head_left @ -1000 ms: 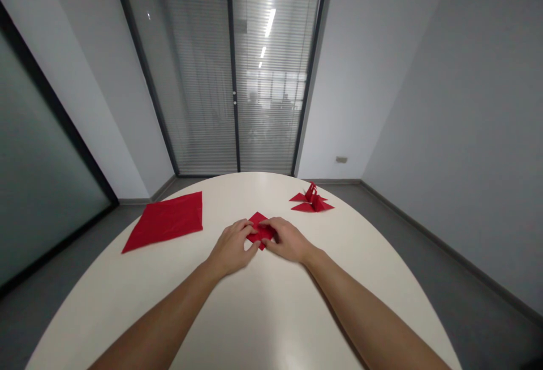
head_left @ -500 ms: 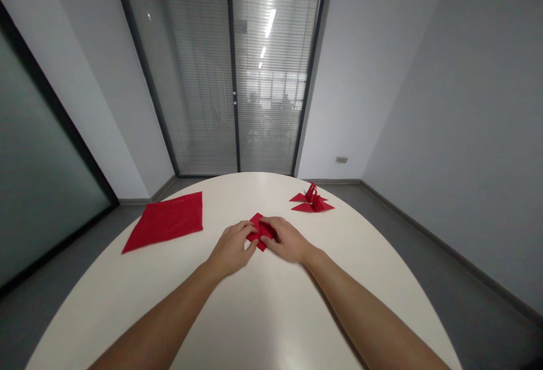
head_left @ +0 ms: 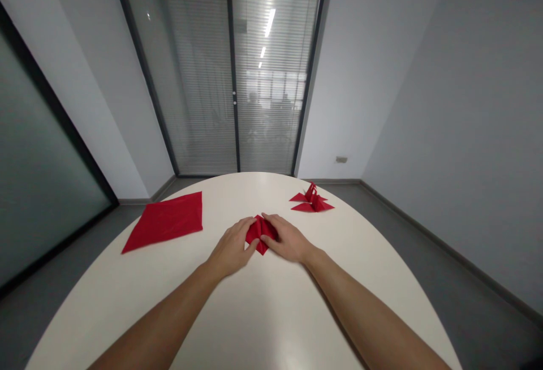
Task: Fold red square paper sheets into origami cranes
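A small folded piece of red paper [head_left: 258,233] lies on the white round table [head_left: 263,313] between my two hands. My left hand [head_left: 231,248] presses on its left side with bent fingers. My right hand [head_left: 288,238] pinches its right side, the thumb and fingers closed on a flap. Much of the paper is hidden under the fingers.
A flat stack of red paper squares [head_left: 167,220] lies at the table's left. A finished red folded paper figure [head_left: 311,200] stands at the far right of the table. Beyond the table are glass doors with blinds and grey walls.
The red paper has been folded narrower and stands up slightly between the fingers. My right hand's fingers have shifted a little toward the far side; both arms stay where they were.
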A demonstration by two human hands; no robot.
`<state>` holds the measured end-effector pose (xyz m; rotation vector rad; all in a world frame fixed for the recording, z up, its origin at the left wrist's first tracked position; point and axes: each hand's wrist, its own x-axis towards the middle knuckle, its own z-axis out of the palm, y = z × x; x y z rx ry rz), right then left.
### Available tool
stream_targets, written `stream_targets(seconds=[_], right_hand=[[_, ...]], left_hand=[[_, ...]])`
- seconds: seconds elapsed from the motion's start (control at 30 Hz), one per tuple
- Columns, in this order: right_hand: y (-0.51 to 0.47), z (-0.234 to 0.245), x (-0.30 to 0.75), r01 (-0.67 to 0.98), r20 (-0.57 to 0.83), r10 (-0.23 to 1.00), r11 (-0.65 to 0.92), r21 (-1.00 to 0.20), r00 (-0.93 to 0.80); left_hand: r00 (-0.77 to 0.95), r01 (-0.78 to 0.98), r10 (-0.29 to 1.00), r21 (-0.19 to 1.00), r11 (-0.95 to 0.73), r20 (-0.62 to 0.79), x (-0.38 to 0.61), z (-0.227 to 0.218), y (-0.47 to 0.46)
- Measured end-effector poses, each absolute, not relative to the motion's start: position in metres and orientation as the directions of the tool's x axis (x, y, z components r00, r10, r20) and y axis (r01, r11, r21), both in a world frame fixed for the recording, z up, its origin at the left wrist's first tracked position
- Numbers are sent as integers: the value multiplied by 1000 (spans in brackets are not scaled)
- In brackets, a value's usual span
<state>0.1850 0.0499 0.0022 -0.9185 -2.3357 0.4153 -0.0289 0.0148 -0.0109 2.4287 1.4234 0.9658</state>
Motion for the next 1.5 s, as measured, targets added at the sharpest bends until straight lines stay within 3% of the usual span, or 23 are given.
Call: stream_targets(seconds=[0.57, 0.83, 1.13, 1.5], right_hand=[[48, 7, 184, 490, 397, 702, 704, -515, -592], [51, 0, 184, 522, 393, 762, 642, -561, -515], [51, 5, 185, 428, 465, 694, 712, -556, -550], [57, 0, 185, 443, 475, 761, 645, -623, -441]], left_hand=[[295, 739, 866, 478, -475, 404, -29, -8, 15], [305, 737, 863, 474, -482, 403, -27, -1, 12], [278, 765, 879, 465, -446, 387, -26, 3, 10], [236, 796, 891, 449, -406, 388, -24, 5, 8]])
